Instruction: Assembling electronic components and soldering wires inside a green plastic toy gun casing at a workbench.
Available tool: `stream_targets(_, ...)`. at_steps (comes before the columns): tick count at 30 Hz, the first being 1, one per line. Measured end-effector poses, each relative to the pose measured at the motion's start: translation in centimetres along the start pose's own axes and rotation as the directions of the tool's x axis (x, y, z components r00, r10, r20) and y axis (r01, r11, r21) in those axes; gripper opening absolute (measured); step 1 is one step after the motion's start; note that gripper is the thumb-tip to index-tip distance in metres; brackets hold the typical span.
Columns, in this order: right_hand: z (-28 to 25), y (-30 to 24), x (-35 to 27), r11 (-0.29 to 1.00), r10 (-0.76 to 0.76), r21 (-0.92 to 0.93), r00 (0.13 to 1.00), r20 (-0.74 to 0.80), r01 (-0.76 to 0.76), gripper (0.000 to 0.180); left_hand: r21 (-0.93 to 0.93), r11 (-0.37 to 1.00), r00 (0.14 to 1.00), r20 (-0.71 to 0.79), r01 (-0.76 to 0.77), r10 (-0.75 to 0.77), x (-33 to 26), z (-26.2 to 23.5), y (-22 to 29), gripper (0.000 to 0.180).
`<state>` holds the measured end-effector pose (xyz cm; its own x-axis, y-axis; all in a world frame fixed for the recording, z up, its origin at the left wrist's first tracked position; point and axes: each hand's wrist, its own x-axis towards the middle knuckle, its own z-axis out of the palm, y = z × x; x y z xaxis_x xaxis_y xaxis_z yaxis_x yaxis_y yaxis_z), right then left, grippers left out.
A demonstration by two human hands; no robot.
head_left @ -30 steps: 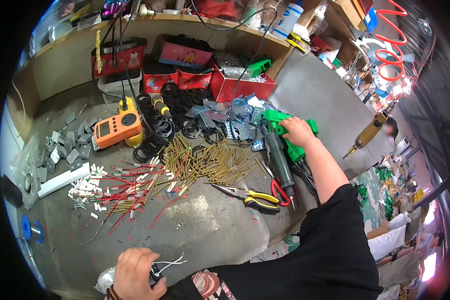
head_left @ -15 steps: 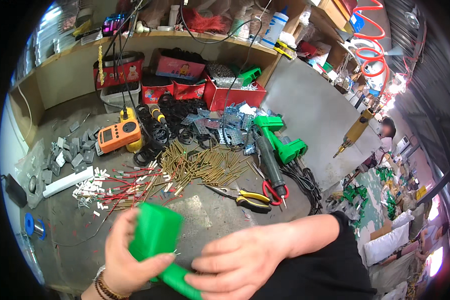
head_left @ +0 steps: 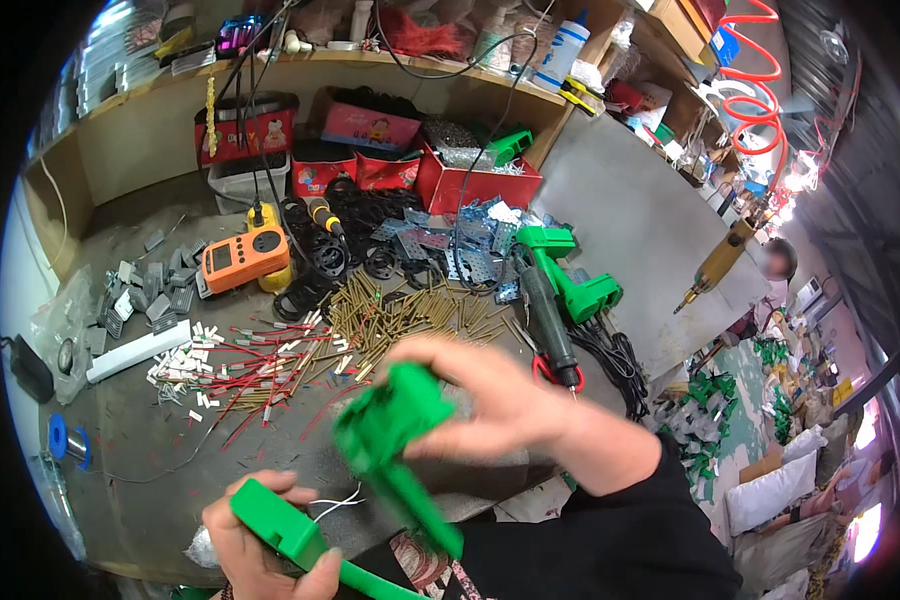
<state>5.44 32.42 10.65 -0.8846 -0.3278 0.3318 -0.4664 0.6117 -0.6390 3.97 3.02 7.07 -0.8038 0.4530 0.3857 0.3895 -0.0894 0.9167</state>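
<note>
— What have your hands got?

— My right hand (head_left: 510,400) is closed around a blurred green plastic housing (head_left: 395,430) at lower centre. My left hand (head_left: 260,545) grips a second green piece (head_left: 280,525), white wires (head_left: 335,500) between, above the table (head_left: 170,480).

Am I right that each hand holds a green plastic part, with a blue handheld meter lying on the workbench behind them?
Not quite: the handheld meter is orange, not blue, as the head view shows. Each hand, left hand and right hand, does hold a green plastic part.
</note>
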Motion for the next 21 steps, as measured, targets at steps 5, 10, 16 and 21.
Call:
stream_targets(5,-10.1,4.9,3.1,0.578,0.039,-0.815,0.996,0.078,0.041,0.054,-0.383,0.743,0.834,0.311,0.549,-0.455,-0.9,-2.5,-0.9,0.083)
stream_targets(10,-9.2,12.1,-0.5,0.387,0.228,-0.903,0.968,-0.102,-0.186,0.036,-0.391,0.541,0.637,0.660,0.745,-0.399,-0.5,-5.8,-2.6,0.067)
stream_targets(16,-4.6,14.7,-5.5,0.189,0.672,-0.864,0.703,-0.233,-0.467,0.012,-0.348,0.487,0.578,0.661,0.801,-0.478,-1.5,-7.7,-2.7,0.070)
stream_targets(21,-4.6,15.7,-4.4,0.100,0.776,-0.859,0.579,-0.249,-0.503,0.018,-0.346,0.511,0.595,0.642,0.787,-0.483,-1.7,-7.1,-3.3,0.068)
